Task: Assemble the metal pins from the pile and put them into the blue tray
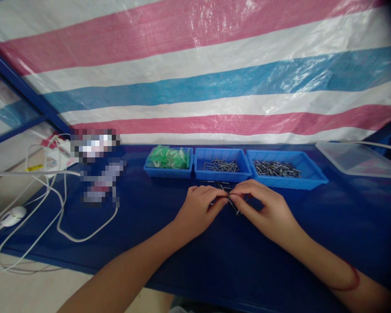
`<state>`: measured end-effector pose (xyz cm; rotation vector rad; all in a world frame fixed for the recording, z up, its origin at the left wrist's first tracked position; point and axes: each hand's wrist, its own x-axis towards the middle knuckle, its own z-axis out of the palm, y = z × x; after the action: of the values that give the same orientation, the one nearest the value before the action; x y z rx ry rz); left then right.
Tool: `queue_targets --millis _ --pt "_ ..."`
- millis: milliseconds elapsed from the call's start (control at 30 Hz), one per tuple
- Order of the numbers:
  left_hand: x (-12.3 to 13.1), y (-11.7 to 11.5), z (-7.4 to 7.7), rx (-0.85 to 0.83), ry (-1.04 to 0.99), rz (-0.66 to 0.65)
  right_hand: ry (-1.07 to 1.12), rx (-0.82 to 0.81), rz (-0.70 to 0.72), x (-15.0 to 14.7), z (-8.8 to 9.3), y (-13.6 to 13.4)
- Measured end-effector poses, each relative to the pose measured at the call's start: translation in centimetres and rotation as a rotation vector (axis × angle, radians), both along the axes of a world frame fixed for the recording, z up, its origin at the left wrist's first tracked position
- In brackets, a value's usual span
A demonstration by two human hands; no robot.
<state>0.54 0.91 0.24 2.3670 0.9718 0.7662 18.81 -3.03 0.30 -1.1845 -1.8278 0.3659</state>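
Note:
My left hand [198, 206] and my right hand [265, 208] meet above the blue table. Each is closed in a pinch, thumb against fingertips, and the fingertips almost touch. What they hold between them is too small and blurred to make out. Around the fingertips lie several loose, thin dark metal pieces [236, 209], like screws or pins. Just behind, a middle blue bin [223, 176] contains similar thin metal pieces [226, 166]. The blue bin on the right [286, 182] carries a larger heap of short metal pieces [275, 168].
Green plastic bags [167, 157] fill the left blue bin [166, 173]. A translucent tray or lid [355, 161] lies at the back right. White cables [84, 239] cross the table's left side, near a pixelated area. A striped plastic sheet [195, 91] hangs behind the table.

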Motion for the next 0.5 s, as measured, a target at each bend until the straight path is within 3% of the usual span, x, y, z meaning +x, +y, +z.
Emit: queue_targets --millis 200,500 --pt "0.33 -0.22 0.19 -0.109 -0.056 0.009 0.122 -0.060 0.019 -0.48 -0.53 -0.10" --pt "0.26 -0.28 0.19 -0.126 -0.086 0.022 0.163 -0.100 0.051 -0.38 -0.41 -0.23"
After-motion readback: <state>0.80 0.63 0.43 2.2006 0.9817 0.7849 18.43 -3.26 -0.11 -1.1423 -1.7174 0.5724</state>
